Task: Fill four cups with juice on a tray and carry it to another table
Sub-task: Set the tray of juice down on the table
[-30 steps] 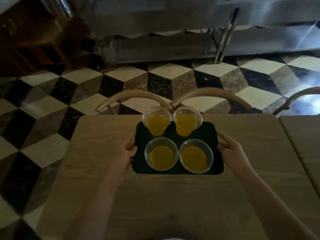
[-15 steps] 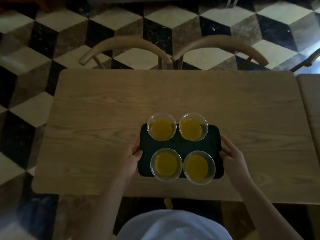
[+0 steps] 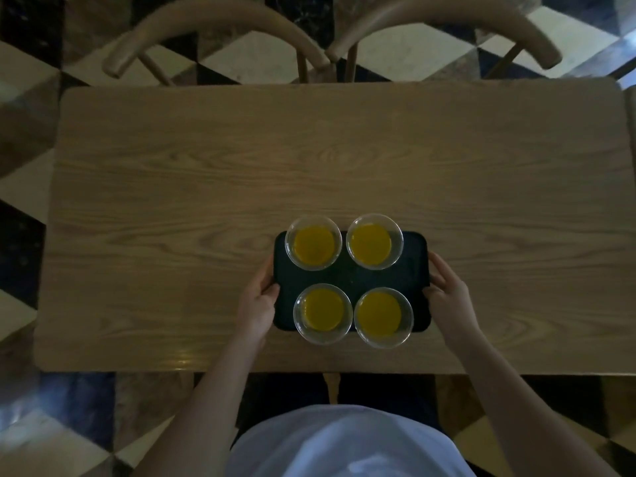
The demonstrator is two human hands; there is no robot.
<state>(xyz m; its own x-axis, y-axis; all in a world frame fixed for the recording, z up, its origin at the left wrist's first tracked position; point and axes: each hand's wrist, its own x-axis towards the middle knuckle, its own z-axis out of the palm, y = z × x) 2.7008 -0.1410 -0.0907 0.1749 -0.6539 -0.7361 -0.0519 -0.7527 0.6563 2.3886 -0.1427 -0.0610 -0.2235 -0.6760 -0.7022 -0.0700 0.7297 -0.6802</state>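
A dark tray (image 3: 351, 277) sits over the near half of a wooden table (image 3: 309, 160), carrying 4 clear cups (image 3: 313, 242) of orange juice in 2 rows. The left hand (image 3: 257, 304) grips its left edge, fingers curled around the rim; the right hand (image 3: 449, 299) clasps its right edge. 2 chairs (image 3: 220, 32) stand beyond the table.

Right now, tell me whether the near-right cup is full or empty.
Holding juice: the near-right cup shows an orange disc inside its clear rim. How deep, cannot tell from above.
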